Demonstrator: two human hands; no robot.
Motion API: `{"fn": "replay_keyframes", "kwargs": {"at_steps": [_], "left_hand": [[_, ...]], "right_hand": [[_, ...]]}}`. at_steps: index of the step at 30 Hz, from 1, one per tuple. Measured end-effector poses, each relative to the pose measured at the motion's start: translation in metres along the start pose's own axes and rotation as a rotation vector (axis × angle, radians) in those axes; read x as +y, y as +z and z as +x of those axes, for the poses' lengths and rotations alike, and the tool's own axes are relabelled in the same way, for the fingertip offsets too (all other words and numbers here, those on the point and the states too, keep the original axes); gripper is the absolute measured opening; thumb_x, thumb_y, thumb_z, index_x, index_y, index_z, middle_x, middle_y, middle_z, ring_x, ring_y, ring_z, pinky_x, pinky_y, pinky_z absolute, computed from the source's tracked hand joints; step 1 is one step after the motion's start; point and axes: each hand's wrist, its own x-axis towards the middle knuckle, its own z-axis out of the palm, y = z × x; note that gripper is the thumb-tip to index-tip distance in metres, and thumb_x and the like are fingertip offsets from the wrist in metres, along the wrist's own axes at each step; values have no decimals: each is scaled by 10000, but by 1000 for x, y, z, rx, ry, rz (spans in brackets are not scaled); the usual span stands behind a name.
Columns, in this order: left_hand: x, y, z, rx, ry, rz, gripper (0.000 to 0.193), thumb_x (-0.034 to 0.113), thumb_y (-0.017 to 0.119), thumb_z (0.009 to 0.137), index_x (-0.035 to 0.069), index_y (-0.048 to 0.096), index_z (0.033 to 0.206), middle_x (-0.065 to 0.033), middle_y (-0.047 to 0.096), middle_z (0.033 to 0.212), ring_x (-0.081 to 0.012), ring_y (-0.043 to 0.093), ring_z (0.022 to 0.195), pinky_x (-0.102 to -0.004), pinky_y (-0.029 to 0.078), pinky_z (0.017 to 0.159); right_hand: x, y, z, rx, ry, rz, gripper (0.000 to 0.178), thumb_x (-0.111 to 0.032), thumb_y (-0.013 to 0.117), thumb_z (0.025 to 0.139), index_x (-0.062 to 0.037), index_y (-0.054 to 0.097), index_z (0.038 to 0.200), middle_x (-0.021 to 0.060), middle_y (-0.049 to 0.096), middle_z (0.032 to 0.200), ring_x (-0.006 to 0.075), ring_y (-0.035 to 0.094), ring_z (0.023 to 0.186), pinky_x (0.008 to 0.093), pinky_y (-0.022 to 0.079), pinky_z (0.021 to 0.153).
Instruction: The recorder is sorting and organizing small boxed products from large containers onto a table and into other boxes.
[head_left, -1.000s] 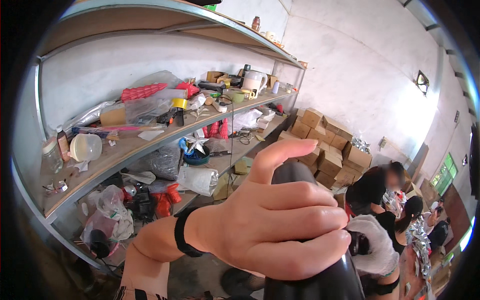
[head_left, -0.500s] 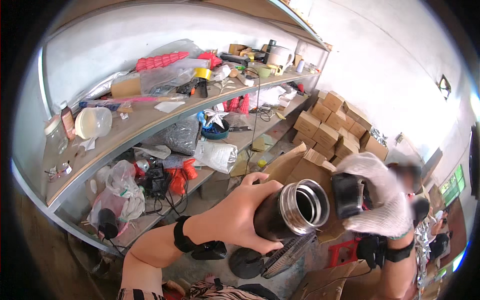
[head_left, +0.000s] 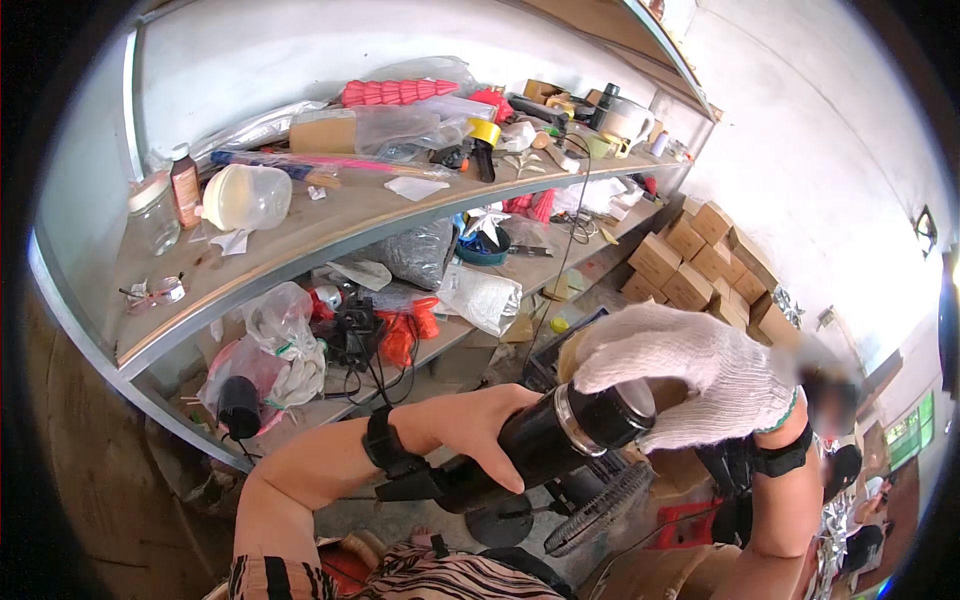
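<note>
A black cylindrical flask with a shiny steel neck ring [head_left: 540, 438] is held at a tilt by a bare left hand [head_left: 475, 428], its fingers closed around the body and its thumb lying across the near side. The neck end is pointed up and to the right, away from the bare fingers. There, a black round lid with a pale, glossy flat top [head_left: 615, 412] is gripped by a right hand in a white knitted glove [head_left: 690, 372], its fingers curved over and around the lid. The lid is seated against the steel ring; how firmly it is fastened cannot be told.

Below the gloved fingers, a black round fan with a wire cage [head_left: 600, 508] is partly seen. Above and to the left of the bare fingers, a long brown shelf with a grey metal edge [head_left: 345, 222] is crowded with objects: a clear plastic tub with a cream lid [head_left: 250, 198], a small brown bottle with a white cap [head_left: 186, 192] and a roll of bright yellow tape [head_left: 484, 131]. Beyond the gloved fingers, up and to the right, brown cardboard boxes [head_left: 690, 287] are piled against a white wall [head_left: 800, 190].
</note>
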Motion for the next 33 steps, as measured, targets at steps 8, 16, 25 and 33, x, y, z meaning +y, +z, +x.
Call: {"fn": "replay_keyframes", "kwargs": {"at_steps": [8, 16, 25, 33], "left_hand": [[-4, 19, -24, 728, 115, 904, 705, 369, 781, 570, -1, 509, 1104, -95, 590, 938, -243, 554, 911, -398, 339, 952], [6, 5, -50, 629, 99, 859, 708, 387, 792, 537, 28, 530, 1088, -118, 577, 999, -290, 524, 970, -397, 327, 936], [15, -4, -76, 621, 72, 780, 730, 409, 763, 513, 14, 515, 1074, -123, 607, 900, -267, 586, 866, -428, 279, 979], [29, -5, -96, 620, 41, 872, 717, 393, 759, 514, 3, 513, 1063, -123, 611, 863, -294, 590, 853, -444, 287, 947]], "right_hand": [[-13, 22, 26, 136, 583, -29, 502, -299, 762, 640, -62, 616, 1057, 120, 619, 917, 233, 628, 709, 308, 505, 693], [-14, 25, 48, -10, 480, -47, 544, -228, 709, 681, -59, 524, 1164, 127, 588, 974, 264, 613, 752, 346, 495, 665], [-28, 38, 78, 71, 91, -167, 611, -101, 745, 581, -75, 526, 1152, 156, 557, 1060, 326, 608, 869, 351, 495, 737], [-32, 39, 89, 75, 65, -148, 578, -164, 772, 578, -41, 548, 1096, 133, 580, 903, 256, 600, 742, 317, 489, 656]]}}
